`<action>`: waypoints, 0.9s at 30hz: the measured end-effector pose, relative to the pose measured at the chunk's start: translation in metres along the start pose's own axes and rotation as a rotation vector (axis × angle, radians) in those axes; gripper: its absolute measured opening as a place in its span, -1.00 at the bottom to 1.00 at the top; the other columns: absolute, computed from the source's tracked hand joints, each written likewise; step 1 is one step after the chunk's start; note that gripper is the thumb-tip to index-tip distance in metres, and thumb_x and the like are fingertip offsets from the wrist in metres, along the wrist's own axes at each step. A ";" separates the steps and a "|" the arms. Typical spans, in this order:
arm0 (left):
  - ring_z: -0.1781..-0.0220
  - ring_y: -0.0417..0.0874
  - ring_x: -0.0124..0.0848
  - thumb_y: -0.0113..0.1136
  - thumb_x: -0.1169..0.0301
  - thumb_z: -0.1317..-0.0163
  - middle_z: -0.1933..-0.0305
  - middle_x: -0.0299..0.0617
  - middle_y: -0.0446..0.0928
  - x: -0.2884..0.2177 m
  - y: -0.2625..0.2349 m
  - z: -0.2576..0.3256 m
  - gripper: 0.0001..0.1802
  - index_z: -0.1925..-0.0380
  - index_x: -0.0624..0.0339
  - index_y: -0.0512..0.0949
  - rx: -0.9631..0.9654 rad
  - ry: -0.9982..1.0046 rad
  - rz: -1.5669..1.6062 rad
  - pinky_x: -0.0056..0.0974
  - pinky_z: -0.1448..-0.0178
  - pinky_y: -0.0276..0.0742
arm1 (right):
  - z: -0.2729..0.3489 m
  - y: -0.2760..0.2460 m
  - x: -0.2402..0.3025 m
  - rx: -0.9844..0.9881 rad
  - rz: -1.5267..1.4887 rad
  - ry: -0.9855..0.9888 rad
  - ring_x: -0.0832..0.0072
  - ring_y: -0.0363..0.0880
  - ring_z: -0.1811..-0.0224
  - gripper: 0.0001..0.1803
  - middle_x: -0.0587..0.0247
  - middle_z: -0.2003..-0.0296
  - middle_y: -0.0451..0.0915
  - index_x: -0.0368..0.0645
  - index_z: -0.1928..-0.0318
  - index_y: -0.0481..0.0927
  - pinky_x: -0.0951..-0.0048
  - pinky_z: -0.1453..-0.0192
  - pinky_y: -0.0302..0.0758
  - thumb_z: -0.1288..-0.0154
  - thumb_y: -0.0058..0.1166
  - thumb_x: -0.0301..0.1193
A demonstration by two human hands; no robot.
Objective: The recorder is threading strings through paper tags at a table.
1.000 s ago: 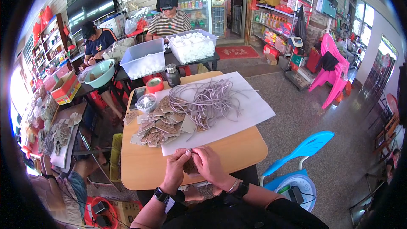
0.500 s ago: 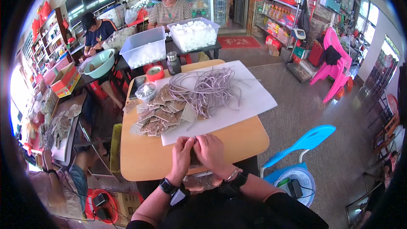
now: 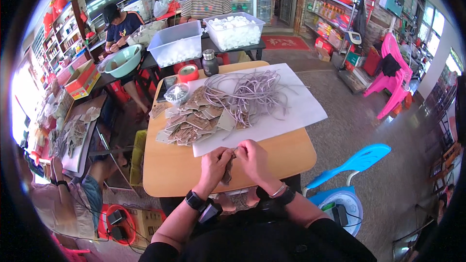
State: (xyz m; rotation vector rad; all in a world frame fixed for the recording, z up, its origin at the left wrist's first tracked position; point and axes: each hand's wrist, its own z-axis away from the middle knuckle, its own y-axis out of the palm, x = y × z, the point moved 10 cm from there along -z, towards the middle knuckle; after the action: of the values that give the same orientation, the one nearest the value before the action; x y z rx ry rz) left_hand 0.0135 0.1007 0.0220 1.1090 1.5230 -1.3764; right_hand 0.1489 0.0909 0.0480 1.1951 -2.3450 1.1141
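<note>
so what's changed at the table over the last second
Little. Both hands, left hand and right hand, stay together at the table's near edge, each keeping its grip on one small brown tag, which now hangs lower between them. The head camera has shifted, so everything sits differently in the picture. The tag pile, cords and white sheet lie as before.

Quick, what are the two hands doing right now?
Left hand: closed, pinching the small brown tag.
Right hand: closed on the top of the same tag, above the table.
</note>
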 end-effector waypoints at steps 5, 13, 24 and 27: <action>0.58 0.45 -0.56 0.12 0.30 -0.29 0.63 -0.27 0.47 0.012 -0.006 -0.003 -0.73 0.36 0.32 0.63 -0.035 -0.008 -0.030 -0.38 0.49 0.36 | 0.019 0.040 -0.037 0.221 -0.818 0.607 0.67 0.42 0.47 -0.78 0.39 0.51 0.53 -0.30 0.24 0.55 0.60 0.36 0.38 -0.27 0.12 -0.36; 0.52 0.48 -0.57 0.16 0.25 -0.28 0.57 -0.24 0.52 0.014 0.004 0.004 -0.72 0.35 0.28 0.64 0.064 0.001 0.057 -0.39 0.42 0.41 | 0.027 0.039 -0.040 0.296 -0.979 0.773 0.69 0.32 0.56 -0.83 0.48 0.61 0.38 -0.16 0.43 0.48 0.59 0.43 0.33 -0.26 0.02 -0.36; 0.40 0.46 -0.58 0.10 0.25 -0.32 0.46 -0.30 0.53 0.000 0.014 -0.011 -0.70 0.23 0.31 0.57 0.233 0.097 -0.075 -0.39 0.30 0.43 | 0.014 0.038 -0.051 0.313 -1.275 0.842 0.62 0.47 0.36 -0.89 0.41 0.42 0.51 -0.17 0.25 0.52 0.54 0.23 0.42 -0.25 0.06 -0.41; 0.41 0.47 -0.55 0.06 0.22 -0.34 0.47 -0.26 0.53 -0.003 0.023 -0.010 -0.68 0.24 0.30 0.56 0.328 -0.001 -0.038 -0.36 0.27 0.45 | 0.018 0.038 -0.064 0.339 -1.250 0.895 0.67 0.41 0.46 -0.88 0.44 0.46 0.51 -0.16 0.27 0.55 0.60 0.36 0.35 -0.24 0.07 -0.39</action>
State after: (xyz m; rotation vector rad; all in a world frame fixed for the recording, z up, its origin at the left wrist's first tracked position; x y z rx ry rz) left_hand 0.0364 0.1107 0.0183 1.2797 1.3533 -1.6953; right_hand 0.1604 0.1273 -0.0185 1.4375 -0.5247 1.1299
